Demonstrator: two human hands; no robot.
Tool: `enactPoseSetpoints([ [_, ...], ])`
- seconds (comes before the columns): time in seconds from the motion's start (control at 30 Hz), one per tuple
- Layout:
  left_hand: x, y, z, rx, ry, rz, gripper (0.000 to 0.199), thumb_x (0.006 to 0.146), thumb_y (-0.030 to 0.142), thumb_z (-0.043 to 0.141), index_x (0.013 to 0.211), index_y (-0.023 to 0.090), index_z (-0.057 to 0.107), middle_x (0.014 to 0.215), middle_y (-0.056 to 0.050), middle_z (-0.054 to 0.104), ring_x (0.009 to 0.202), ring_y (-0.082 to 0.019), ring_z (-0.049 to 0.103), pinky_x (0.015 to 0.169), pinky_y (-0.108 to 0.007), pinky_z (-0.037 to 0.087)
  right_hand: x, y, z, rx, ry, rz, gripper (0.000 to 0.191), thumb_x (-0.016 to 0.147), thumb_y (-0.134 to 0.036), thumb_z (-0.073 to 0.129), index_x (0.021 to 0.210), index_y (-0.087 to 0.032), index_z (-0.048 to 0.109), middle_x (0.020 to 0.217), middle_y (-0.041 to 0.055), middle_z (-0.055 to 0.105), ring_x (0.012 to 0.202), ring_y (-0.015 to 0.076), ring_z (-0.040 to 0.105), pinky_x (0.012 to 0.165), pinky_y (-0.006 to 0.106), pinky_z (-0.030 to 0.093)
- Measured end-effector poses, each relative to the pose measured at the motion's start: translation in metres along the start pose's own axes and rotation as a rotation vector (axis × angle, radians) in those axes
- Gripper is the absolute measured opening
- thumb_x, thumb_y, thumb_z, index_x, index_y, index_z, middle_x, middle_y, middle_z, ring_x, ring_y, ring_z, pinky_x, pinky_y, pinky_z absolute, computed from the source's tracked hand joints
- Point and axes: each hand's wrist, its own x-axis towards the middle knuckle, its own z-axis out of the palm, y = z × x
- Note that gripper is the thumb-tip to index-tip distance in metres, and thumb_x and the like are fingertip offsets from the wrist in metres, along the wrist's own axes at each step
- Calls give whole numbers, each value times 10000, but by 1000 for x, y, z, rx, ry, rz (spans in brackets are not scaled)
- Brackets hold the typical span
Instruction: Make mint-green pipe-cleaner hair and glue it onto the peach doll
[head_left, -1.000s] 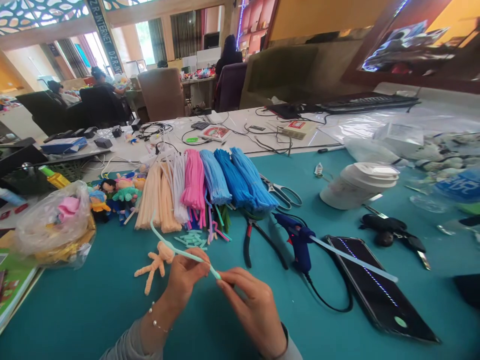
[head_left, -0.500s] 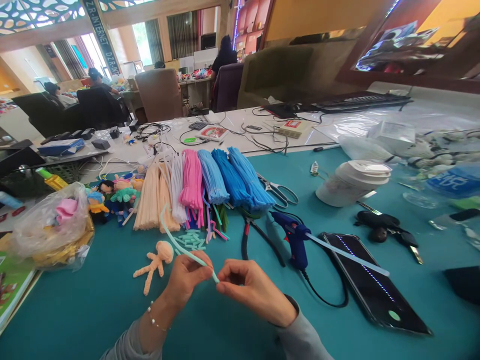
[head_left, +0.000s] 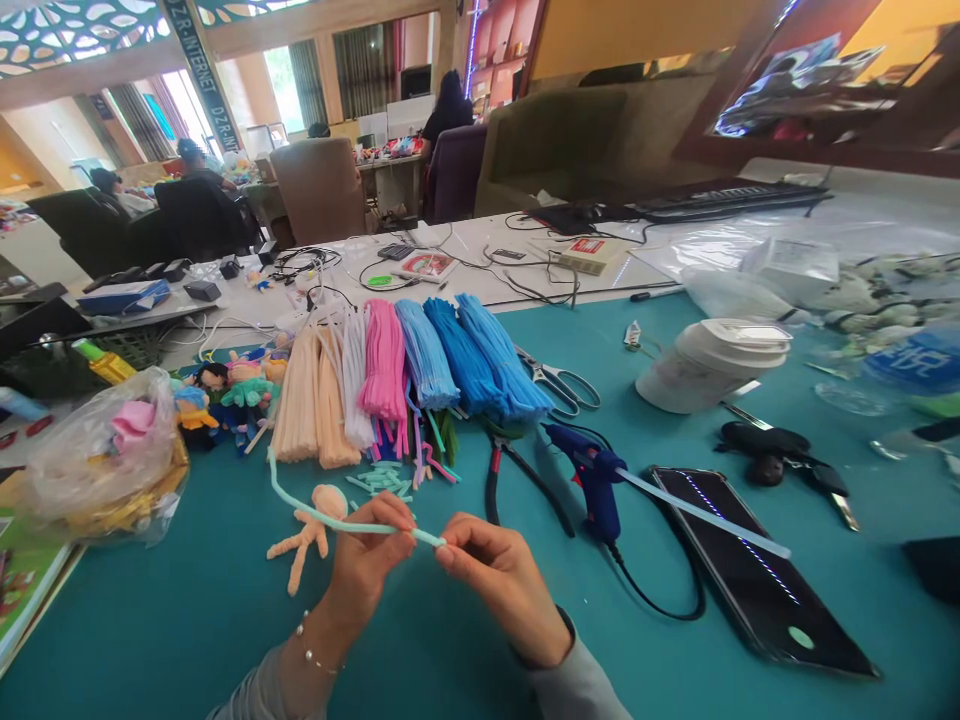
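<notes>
A mint-green pipe cleaner (head_left: 307,508) runs between my two hands above the teal mat. My left hand (head_left: 373,560) pinches it between thumb and fingers, its long curved tail reaching out to the left. The tip at the other end is pinched by my right hand (head_left: 499,575). Just left of my left hand lies a small peach pipe-cleaner figure (head_left: 304,535) with a round head and thin limbs; the tail passes over it. Behind my hands are short mint-green cut pieces (head_left: 382,478).
Pipe cleaner bundles in peach (head_left: 296,395), pink (head_left: 384,360) and blue (head_left: 465,360) lie ahead. To the right are pliers (head_left: 525,480), scissors (head_left: 562,385), a blue glue gun (head_left: 596,480), a phone (head_left: 757,570) and a white cup (head_left: 709,365). A plastic bag (head_left: 97,450) and small dolls (head_left: 244,385) sit left.
The pipe cleaner has swung lower and to the left, now lying flatter. My right hand has shifted slightly, and both hands keep their pinch on it.
</notes>
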Motion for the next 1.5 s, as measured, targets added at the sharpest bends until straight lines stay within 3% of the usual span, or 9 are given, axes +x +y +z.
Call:
enactPoseSetpoints([
  [0.6,-15,-17,9,26,92,-8,259,708,353,769,607,188,596,654,25,504,603,-121,464,578,-274,386,-3,13,21,200,224,-124,387,723,-504,707,537,-184,593,575,-20,477,535,122,427,541,267,399],
  [0.73,-14,-13,13,23,103,-19,293,720,392,746,603,185,574,648,17,505,609,-131,476,594,-287,397,-3,14,21,192,237,-134,372,735,-480,705,537,-183,599,571,-17,490,541,129,444,547,273,405],
  [0.87,-9,-3,15,-58,119,22,344,704,535,702,744,205,616,645,19,524,531,-117,459,549,-290,396,-3,14,19,169,226,-133,350,713,-457,734,529,-182,620,562,-12,514,547,132,455,545,270,398],
  [0.97,-6,0,15,-42,143,29,375,716,558,679,643,203,585,564,26,489,532,-126,456,566,-296,399,-3,14,19,166,219,-130,333,702,-436,750,524,-182,630,555,-15,515,538,124,442,531,259,382],
  [1.07,-7,-3,12,69,164,-10,394,731,467,712,518,187,533,526,24,476,558,-130,454,577,-285,379,-3,16,18,174,233,-127,326,710,-418,747,521,-180,628,558,-17,514,545,122,447,531,254,370],
  [1.17,-10,-9,10,132,148,-95,312,714,415,744,568,177,605,558,23,516,565,-123,448,564,-272,363,-3,19,17,190,272,-127,320,720,-407,739,524,-181,623,560,-24,496,547,119,437,530,252,357],
  [1.5,-13,-6,18,148,83,-199,334,642,441,779,544,159,630,517,29,531,516,-106,427,506,-249,335,-3,21,20,237,318,-109,281,683,-391,766,525,-188,653,556,-26,486,555,119,429,538,253,369],
])
